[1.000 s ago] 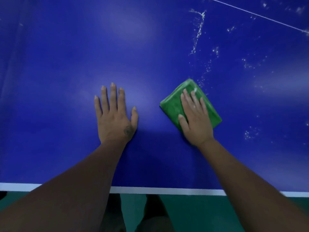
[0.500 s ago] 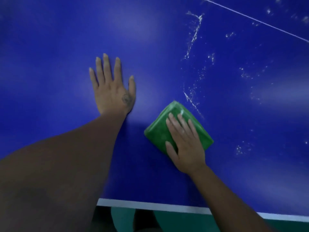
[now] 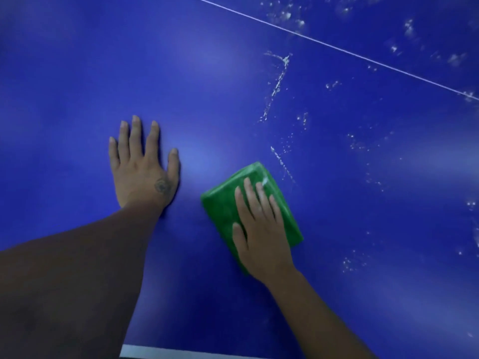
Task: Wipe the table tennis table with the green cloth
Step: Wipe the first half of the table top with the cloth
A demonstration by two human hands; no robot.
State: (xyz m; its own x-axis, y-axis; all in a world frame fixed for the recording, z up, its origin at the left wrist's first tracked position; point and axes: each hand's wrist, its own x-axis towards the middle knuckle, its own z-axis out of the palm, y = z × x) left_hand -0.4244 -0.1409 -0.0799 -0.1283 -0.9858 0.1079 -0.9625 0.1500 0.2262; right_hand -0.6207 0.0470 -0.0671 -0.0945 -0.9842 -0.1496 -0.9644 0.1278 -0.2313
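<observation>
Both hands lie flat and open: the left hand (image 3: 142,172) braces bare on the blue surface (image 3: 77,73), while the right hand (image 3: 261,229) presses straight fingers on the folded green cloth (image 3: 223,206), just right of it. Over the last second the cloth has been drawn back toward the near edge, away from the long white streak (image 3: 278,81), leaving a thin smear (image 3: 281,161) beside it. That pass cleared little, I judge; specks (image 3: 348,264) to the right remain.

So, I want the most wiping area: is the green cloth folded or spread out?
Folded: the green cloth is a thick compact pad under the right hand.
</observation>
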